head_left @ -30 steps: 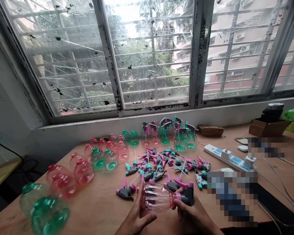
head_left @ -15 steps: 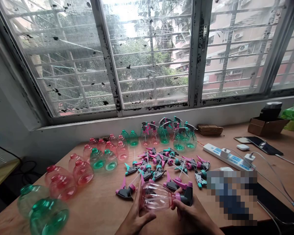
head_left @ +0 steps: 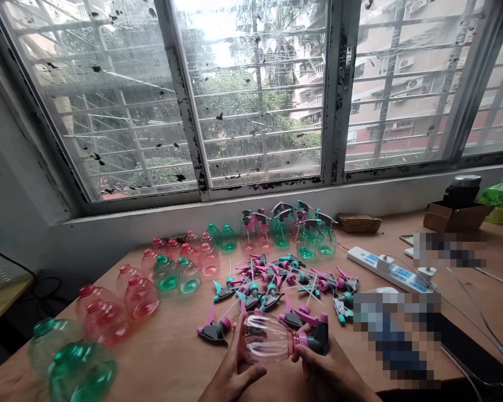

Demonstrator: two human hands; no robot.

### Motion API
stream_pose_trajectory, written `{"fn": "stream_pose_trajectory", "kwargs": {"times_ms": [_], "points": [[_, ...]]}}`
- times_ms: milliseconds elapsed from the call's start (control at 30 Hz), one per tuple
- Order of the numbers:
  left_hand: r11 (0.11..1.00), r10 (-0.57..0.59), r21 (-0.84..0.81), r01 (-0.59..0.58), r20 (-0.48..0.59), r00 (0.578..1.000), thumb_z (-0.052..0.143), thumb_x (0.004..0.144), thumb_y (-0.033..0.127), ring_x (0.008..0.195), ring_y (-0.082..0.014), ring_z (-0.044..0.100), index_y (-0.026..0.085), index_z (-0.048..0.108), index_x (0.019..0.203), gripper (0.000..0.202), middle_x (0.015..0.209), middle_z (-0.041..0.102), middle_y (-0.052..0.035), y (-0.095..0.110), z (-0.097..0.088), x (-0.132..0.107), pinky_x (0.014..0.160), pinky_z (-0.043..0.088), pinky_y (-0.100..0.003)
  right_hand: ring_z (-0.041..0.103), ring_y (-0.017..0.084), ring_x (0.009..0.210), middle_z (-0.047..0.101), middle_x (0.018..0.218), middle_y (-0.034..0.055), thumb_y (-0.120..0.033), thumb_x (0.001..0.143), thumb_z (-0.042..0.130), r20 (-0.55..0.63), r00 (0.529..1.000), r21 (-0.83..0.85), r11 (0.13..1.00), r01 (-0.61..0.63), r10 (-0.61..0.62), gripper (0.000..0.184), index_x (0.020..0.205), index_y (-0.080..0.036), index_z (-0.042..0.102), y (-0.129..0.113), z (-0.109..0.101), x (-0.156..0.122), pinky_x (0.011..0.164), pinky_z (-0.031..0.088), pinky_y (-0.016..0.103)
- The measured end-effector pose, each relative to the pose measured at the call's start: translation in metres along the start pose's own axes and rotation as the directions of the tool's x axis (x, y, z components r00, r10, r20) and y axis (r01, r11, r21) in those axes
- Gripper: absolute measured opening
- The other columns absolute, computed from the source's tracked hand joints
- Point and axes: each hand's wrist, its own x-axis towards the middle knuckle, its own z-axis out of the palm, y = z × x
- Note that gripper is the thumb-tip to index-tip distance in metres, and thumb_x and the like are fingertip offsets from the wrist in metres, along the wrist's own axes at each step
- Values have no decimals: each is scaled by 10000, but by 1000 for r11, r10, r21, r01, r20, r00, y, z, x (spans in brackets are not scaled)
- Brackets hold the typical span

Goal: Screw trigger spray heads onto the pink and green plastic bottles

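Observation:
A clear pink spray bottle [head_left: 268, 337] lies sideways between my two hands, above the table's front part. My left hand [head_left: 238, 368] is wrapped round its base end, thumb underneath on the near side. At the neck, my right hand [head_left: 318, 360] grips the pink collar of the grey-and-pink spray head [head_left: 317, 335], which sits on the bottle's mouth. Just beyond my hands spreads a pile of loose spray heads [head_left: 272, 276] in pink, teal and grey. One pink-and-grey spray head [head_left: 214, 329] rests left of my left hand.
Open pink bottles [head_left: 142, 296] and green bottles [head_left: 84, 371] stand along the left. Bottles with spray heads [head_left: 281, 230] stand by the window. To the right are a white power strip [head_left: 389, 268] with cables, a cardboard box [head_left: 459, 215] and a brown package [head_left: 359, 222].
Almost nothing differs. The bottle stays in both hands, and its spray head has shifted only very slightly. The view has moved a little.

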Motion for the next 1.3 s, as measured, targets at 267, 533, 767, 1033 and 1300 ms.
{"fn": "stream_pose_trajectory", "kwargs": {"times_ms": [267, 533, 767, 1033, 1300], "points": [[1000, -17, -12, 16, -27, 999, 805, 730, 594, 1296, -407, 506, 269, 99, 1600, 1167, 1391, 597, -144, -4, 1, 1, 1126, 379, -520, 614, 134, 395, 775, 659, 24, -545, 749, 818, 30, 1000, 11, 1000, 4, -4, 475, 898, -212, 514, 6, -5, 3, 406, 470, 245], [997, 55, -65, -52, 43, 998, 728, 764, 669, 1316, -403, 521, 246, 84, 1603, 1139, 1451, 560, -161, -1, 1, 0, 1156, 342, -534, 616, 129, 412, 774, 658, 15, -517, 738, 841, 25, 1000, 31, 1000, 0, -1, 478, 922, -212, 522, 2, -1, 1, 434, 482, 242], [994, 98, 57, -96, -19, 995, 776, 805, 503, 1481, -401, 309, 348, 88, 1596, 1059, 1653, 299, -61, -6, 0, 0, 1249, 191, -524, 602, 126, 403, 777, 673, 23, -539, 746, 823, 15, 1000, 53, 999, -4, 3, 470, 892, -217, 513, -3, 0, 1, 416, 451, 234], [997, 31, -65, -30, 16, 999, 774, 726, 657, 1350, -395, 475, 264, 86, 1600, 1180, 1523, 464, -146, 2, 1, -3, 1151, 350, -493, 623, 137, 435, 779, 662, 23, -539, 739, 830, 22, 1000, -22, 1000, 4, -3, 491, 933, -209, 522, -4, 0, 0, 455, 487, 256], [995, 96, 23, -96, 11, 995, 800, 782, 512, 1368, -369, 460, 333, 56, 1595, 1116, 1628, 304, -107, 4, 4, -1, 1182, 321, -486, 614, 129, 417, 766, 656, 19, -536, 757, 817, 60, 998, 27, 1000, 11, -12, 470, 915, -207, 521, -4, -2, 1, 441, 468, 246]]}}
